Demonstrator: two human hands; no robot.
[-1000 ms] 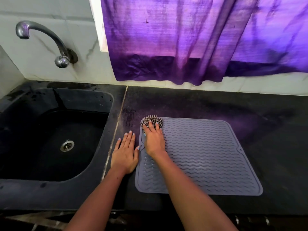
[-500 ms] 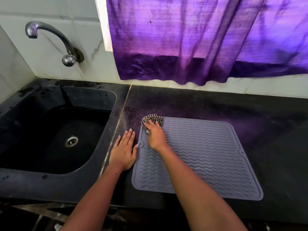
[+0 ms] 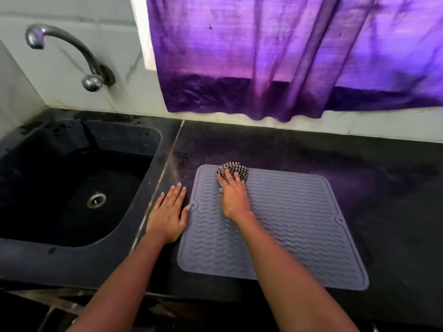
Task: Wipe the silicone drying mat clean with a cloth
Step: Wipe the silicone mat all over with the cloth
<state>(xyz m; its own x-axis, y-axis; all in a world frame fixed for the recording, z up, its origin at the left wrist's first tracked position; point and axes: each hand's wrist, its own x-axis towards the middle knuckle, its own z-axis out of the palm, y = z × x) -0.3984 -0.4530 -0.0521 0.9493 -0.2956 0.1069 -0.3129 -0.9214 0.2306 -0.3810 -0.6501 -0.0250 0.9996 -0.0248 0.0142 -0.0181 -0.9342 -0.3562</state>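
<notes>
On the far left corner of the silicone drying mat (image 3: 275, 226) your right hand (image 3: 233, 197) is pressing down a bunched checked cloth (image 3: 233, 170), fingers spread flat over it rather than curled round it, so it is pinned under the palm, not pinched. Your left hand (image 3: 167, 216) lies open and flat on the black counter (image 3: 383, 188) just beside the mat's left edge, thumb tip touching the rim, and I'd say it is there to stop the mat sliding. The mat itself sits on the counter to the right of the sink (image 3: 72, 188), a grey square with wavy ridges, its far edge just under the cloth. How far along are you? Judging by where the cloth sits, you're working the top corner, and the wide middle, the right side and the near edge all lie ahead of you; I can't make out dirt or wet streaks on the ridges, so what is already clean can't be told. Around you, the counter is dark and dusty-looking with a purple glow thrown on it by the purple curtain (image 3: 287, 56) hanging over the back wall, and a curved metal tap (image 3: 72, 53) juts from the pale tiles above the black basin.
</notes>
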